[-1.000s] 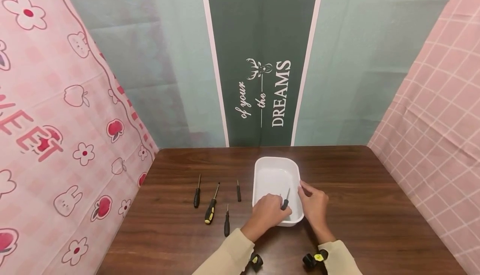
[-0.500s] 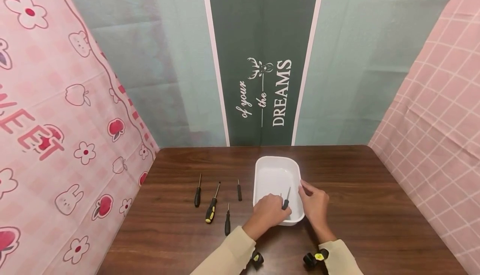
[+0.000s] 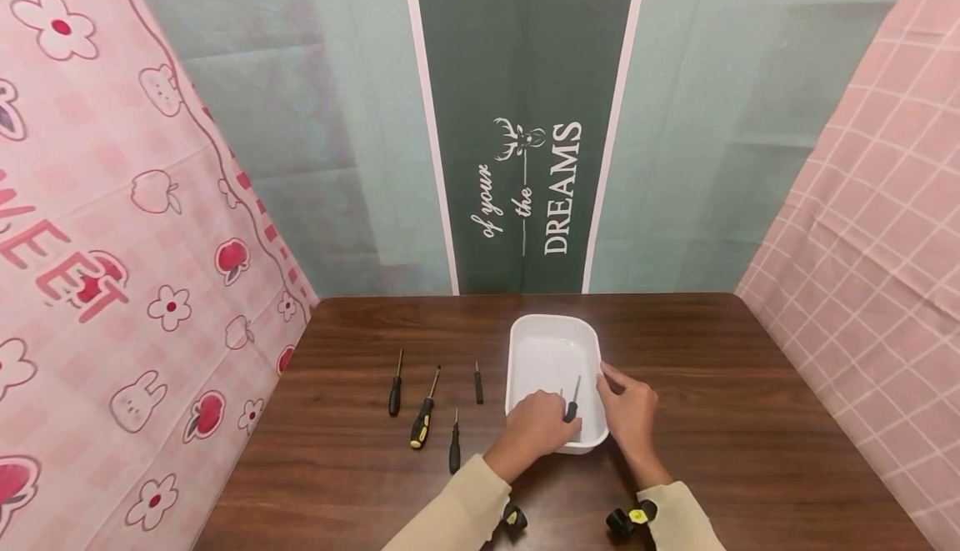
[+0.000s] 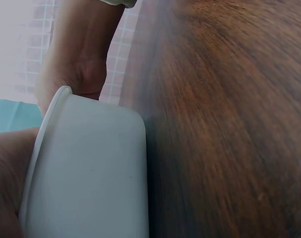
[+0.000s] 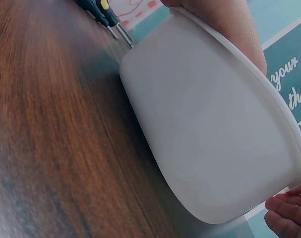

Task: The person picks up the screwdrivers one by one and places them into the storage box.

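A white plastic tray (image 3: 551,351) stands on the table, its near half under my left hand (image 3: 536,426). That hand reaches over the near left rim with bent fingers. Between its thumb and index finger shows the dark handle of a small screwdriver (image 3: 572,408), shaft pointing away from me. A second thin tip shows just past the knuckles; the fingertips are hidden inside the tray. My right hand (image 3: 628,413) pinches the tray's right rim. In the right wrist view, the right fingers (image 5: 286,213) are at the rim's lower corner.
Left of the tray lie several screwdrivers: a black-and-yellow one (image 3: 422,424), a black one (image 3: 394,394), a short one (image 3: 477,384) and a slim one (image 3: 454,451). The brown wooden table (image 3: 712,384) ends at printed cloths behind and at both sides.
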Demonstrator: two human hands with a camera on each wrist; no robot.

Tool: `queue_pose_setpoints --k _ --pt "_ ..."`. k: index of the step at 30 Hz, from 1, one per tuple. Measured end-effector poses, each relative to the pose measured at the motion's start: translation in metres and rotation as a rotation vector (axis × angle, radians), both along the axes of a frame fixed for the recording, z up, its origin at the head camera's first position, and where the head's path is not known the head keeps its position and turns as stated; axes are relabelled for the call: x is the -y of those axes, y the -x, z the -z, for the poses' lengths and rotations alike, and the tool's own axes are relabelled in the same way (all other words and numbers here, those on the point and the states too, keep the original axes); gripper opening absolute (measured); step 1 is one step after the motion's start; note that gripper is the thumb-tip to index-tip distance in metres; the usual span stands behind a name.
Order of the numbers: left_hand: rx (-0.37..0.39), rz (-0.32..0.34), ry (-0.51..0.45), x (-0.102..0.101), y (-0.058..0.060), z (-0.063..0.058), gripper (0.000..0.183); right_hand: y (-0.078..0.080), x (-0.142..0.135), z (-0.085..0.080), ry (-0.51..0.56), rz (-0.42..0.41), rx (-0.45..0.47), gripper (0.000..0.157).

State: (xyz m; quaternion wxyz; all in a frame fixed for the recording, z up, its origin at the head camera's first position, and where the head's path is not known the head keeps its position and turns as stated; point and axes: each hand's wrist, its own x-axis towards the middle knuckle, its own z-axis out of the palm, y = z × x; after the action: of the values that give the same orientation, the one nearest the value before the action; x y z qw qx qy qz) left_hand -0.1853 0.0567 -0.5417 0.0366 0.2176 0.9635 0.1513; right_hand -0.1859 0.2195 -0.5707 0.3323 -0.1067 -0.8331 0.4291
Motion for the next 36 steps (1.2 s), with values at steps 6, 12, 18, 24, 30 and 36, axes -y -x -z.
queue_pose_setpoints --k 6,12,18,24,30,36 --pt "-0.013 0.001 -0.007 0.0003 0.0003 0.0008 0.044 -0.0003 0.0005 0.0 -0.002 -0.002 0.0 0.021" --pt "-0.056 0.005 0.003 0.0 0.0012 0.0004 0.044 -0.0002 0.0002 -0.0009 -0.003 0.003 0.007 0.021" --pt "-0.04 -0.008 0.008 0.0001 0.0006 0.0014 0.045 -0.0005 0.0012 -0.001 -0.004 0.008 0.017 0.021" --pt "-0.053 -0.016 0.004 -0.0002 0.0011 0.0024 0.044 -0.0006 0.0012 -0.0011 0.006 0.006 0.006 0.021" --pt "-0.057 -0.016 -0.002 0.0001 0.0012 0.0021 0.043 -0.0004 0.0013 -0.0013 0.0 0.003 -0.004 0.021" --pt "-0.071 -0.013 -0.007 0.0004 0.0005 0.0023 0.044 0.0001 0.001 0.0002 -0.005 -0.003 -0.002 0.021"
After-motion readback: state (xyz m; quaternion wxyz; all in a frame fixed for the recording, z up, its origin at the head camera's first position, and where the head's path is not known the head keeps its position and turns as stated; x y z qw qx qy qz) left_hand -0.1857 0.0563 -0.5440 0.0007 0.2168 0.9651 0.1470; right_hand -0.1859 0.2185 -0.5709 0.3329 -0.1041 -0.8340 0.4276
